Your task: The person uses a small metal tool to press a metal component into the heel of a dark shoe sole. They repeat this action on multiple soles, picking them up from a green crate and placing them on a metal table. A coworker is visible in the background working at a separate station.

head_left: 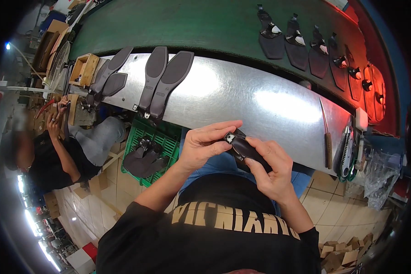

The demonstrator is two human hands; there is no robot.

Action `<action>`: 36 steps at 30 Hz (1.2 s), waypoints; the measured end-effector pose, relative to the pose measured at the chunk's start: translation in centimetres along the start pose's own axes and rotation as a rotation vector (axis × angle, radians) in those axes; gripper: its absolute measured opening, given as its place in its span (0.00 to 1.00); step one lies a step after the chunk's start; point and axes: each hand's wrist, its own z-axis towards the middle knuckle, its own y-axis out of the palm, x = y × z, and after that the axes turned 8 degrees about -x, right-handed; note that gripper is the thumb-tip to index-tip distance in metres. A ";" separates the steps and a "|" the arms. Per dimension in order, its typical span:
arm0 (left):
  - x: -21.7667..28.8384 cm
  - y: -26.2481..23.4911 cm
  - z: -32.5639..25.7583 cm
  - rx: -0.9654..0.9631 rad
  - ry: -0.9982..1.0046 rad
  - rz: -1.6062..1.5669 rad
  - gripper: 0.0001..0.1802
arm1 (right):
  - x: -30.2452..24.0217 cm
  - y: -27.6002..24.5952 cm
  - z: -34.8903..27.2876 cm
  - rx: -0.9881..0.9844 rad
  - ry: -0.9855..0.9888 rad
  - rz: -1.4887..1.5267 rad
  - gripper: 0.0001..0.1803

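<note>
In front of my waist, at the near edge of the steel table [228,98], I hold a dark sandal [247,150] with both hands. My left hand [203,145] closes its thumb and fingers on the end that shows a small white patch. My right hand [273,170] grips the body from the other side, thumb and fingers around it. The palms hide part of the sandal. To the left on the table, a pair of dark sandals [169,75] lies soles up, and more soles [112,75] lie beyond them.
Across the table runs a green conveyor belt [178,27] carrying several dark sandals [271,43] toward a red-lit opening. A wooden-handled pointed tool [328,148] and a cutter knife [346,148] lie at right. A green crate [169,148] holds sandals. A co-worker [61,157] sits at left.
</note>
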 end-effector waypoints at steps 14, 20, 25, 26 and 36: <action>1.1 -0.5 0.3 -0.199 -0.008 0.061 0.22 | -0.7 -0.9 0.2 -0.097 -0.023 -0.158 0.22; 1.1 0.3 0.0 -0.132 -0.046 0.077 0.21 | -0.6 -0.9 0.2 -0.159 0.097 -0.106 0.21; 1.6 1.3 0.2 0.002 -0.298 0.072 0.21 | 0.8 -0.1 -0.2 -0.085 0.246 0.143 0.19; 1.3 1.2 0.1 0.004 -0.303 0.068 0.21 | 0.9 0.1 -0.2 -0.063 0.248 0.177 0.19; 1.3 2.1 -0.2 0.078 -0.318 0.091 0.23 | 0.6 0.2 0.0 -0.145 0.129 -0.075 0.10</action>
